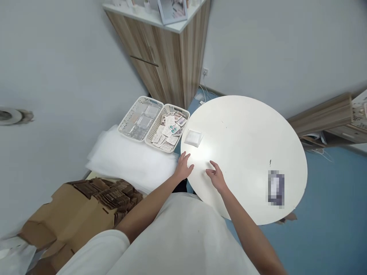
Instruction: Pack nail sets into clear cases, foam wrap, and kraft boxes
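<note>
My left hand (183, 167) hovers at the left edge of the round white table (246, 130), its fingers apart and nothing in them. My right hand (216, 176) is over the tabletop to the right, thumb and forefinger apart, also holding nothing. Just beyond the left hand, a small square packet in clear wrap (193, 138) lies flat on the table. Beside the table stand two white baskets. The nearer basket (148, 142) holds many printed cards (169, 131); the other basket (124, 119) holds clear plastic boxes (145, 116).
White foam sheets (129, 158) are stacked left of the table, with folded brown cardboard (77, 214) nearer me. A blurred-out dark object (276, 188) lies at the table's right. A wood-grain cabinet (160, 57) stands behind the baskets, and cables (205, 91) run along the floor there.
</note>
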